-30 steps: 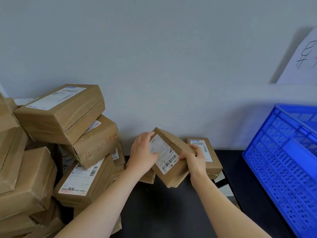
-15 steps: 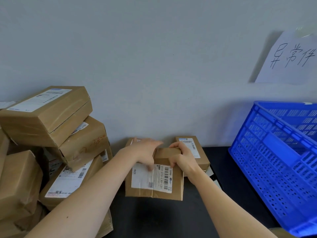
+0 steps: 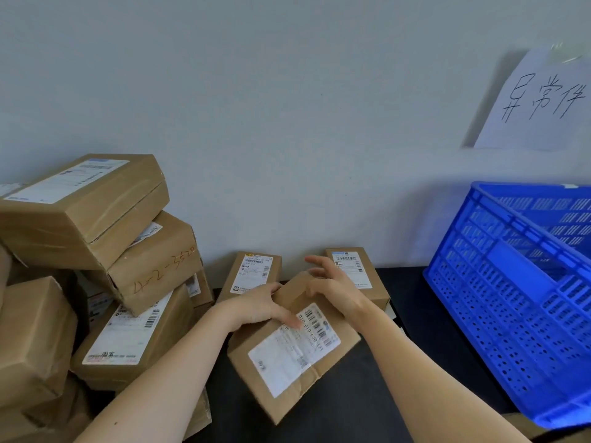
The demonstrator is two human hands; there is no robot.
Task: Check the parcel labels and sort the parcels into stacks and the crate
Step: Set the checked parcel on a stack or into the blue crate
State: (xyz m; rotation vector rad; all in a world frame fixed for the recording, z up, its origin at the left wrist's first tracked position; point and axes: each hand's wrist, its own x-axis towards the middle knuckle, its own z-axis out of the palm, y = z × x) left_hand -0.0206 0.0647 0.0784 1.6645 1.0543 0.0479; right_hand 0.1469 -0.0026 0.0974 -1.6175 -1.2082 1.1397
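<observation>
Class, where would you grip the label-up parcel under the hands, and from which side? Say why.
I'd take the parcel by its bare near-right edge, coming from the right: it is flat, the left hand holds the far-left edge, and the label would be left readable.

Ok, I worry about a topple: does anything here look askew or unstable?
Yes. The left pile leans: its top box sits tilted on the box marked in pen, which itself lies slanted. The parcel in the left hand looks intact.
</observation>
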